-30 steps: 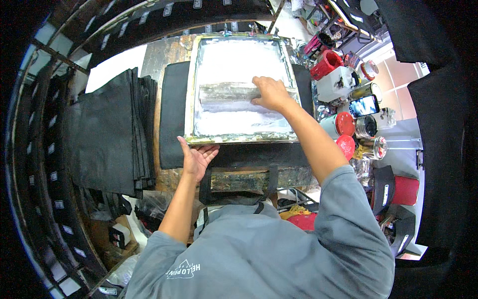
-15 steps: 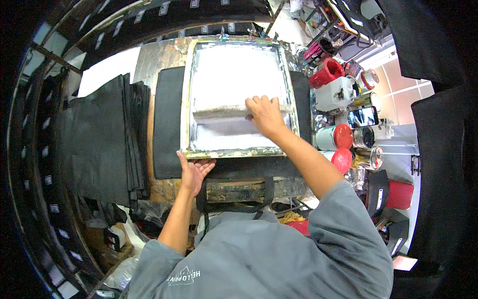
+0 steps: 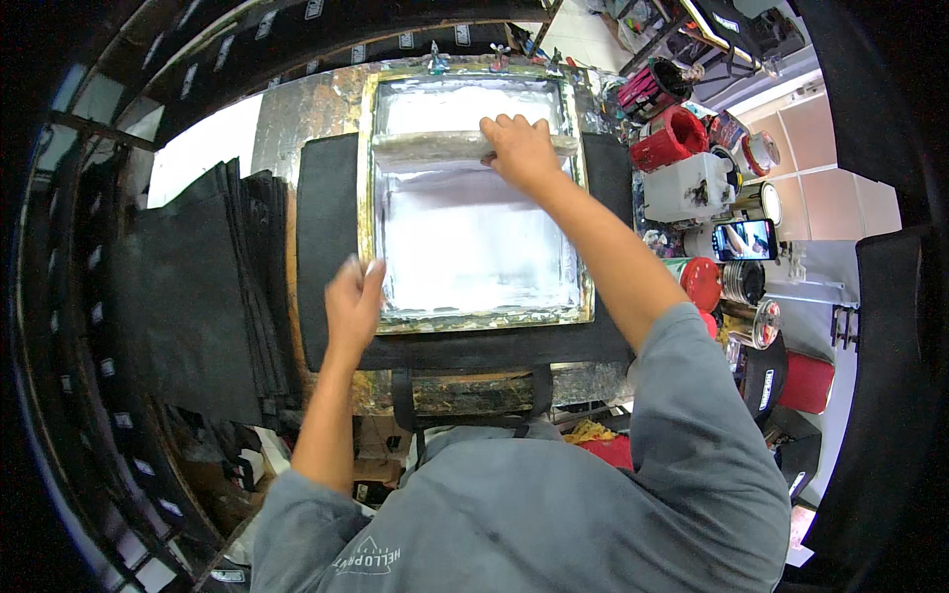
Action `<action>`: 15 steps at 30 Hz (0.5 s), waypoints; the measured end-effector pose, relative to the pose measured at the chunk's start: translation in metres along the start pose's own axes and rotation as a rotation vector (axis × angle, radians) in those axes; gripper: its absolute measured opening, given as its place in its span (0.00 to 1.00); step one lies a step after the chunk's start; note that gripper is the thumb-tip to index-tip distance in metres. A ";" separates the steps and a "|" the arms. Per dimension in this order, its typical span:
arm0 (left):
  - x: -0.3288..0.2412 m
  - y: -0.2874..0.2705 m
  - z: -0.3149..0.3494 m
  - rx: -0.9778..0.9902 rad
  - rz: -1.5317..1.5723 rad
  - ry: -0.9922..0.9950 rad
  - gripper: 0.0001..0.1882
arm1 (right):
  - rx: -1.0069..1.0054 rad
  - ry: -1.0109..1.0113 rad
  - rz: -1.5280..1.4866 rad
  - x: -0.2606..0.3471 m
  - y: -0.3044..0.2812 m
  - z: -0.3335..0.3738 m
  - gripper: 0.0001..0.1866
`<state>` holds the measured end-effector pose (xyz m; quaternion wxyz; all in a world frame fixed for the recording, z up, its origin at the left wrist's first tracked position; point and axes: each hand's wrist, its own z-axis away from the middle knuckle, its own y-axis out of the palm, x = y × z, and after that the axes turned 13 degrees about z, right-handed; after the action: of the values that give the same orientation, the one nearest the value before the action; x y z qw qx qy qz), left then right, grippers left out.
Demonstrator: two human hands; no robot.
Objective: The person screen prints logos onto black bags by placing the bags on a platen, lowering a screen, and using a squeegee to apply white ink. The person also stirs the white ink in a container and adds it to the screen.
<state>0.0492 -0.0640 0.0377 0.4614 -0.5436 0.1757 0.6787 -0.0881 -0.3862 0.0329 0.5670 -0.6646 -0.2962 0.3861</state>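
Observation:
A screen printing frame [image 3: 583, 257] with a pale mesh lies flat over a black fabric bag [image 3: 326, 198], whose straps hang off the near table edge. My right hand [image 3: 526, 156] is closed around a squeegee [image 3: 420, 148], a long bar spanning the mesh crosswise in its far part. Whitish ink smears show on the mesh. My left hand [image 3: 354, 304] is at the frame's left side, near its rim. Motion blurs its fingers, so whether they touch the rim is unclear.
A stack of black fabric pieces [image 3: 198, 287] lies left of the frame. Along the right stand a red tub [image 3: 669, 138], a white container [image 3: 687, 188], a lit phone [image 3: 744, 240] and several lidded cans [image 3: 702, 284]. Small clamps [image 3: 499, 57] sit beyond the frame's far edge.
My right hand has pushed the squeegee from the mesh's middle toward the far end. My left hand has gone from the frame's near left corner up along its left side, its fingers no longer spread.

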 end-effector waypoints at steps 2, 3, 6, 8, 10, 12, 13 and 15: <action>-0.045 0.023 -0.049 -0.230 -0.411 0.625 0.29 | -0.045 0.012 0.076 0.005 0.033 0.003 0.26; -0.064 0.030 -0.079 -0.338 -0.658 0.995 0.28 | -0.043 -0.004 0.069 0.003 0.032 0.000 0.24; -0.064 0.044 -0.150 -0.231 -0.961 0.944 0.30 | -0.016 -0.134 -0.043 -0.013 0.020 -0.005 0.16; -0.064 0.045 -0.180 0.022 -1.047 0.667 0.29 | 0.097 -0.051 0.004 -0.030 0.004 0.002 0.16; -0.060 0.051 -0.187 -0.012 -0.963 0.628 0.28 | 0.088 0.077 -0.067 -0.049 0.022 0.013 0.19; -0.052 0.057 -0.188 -0.057 -0.916 0.661 0.26 | 0.102 0.078 -0.054 -0.047 0.029 0.020 0.18; -0.048 0.059 -0.189 -0.094 -0.908 0.718 0.25 | 0.108 0.076 -0.048 -0.047 0.031 0.023 0.18; -0.034 0.056 -0.180 -0.141 -0.902 0.792 0.24 | 0.009 0.052 -0.032 -0.043 0.023 0.027 0.16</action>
<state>0.1066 -0.2401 -0.0091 0.5660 -0.8052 0.0406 0.1720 -0.1349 -0.4117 0.0162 0.5835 -0.6671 -0.2902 0.3610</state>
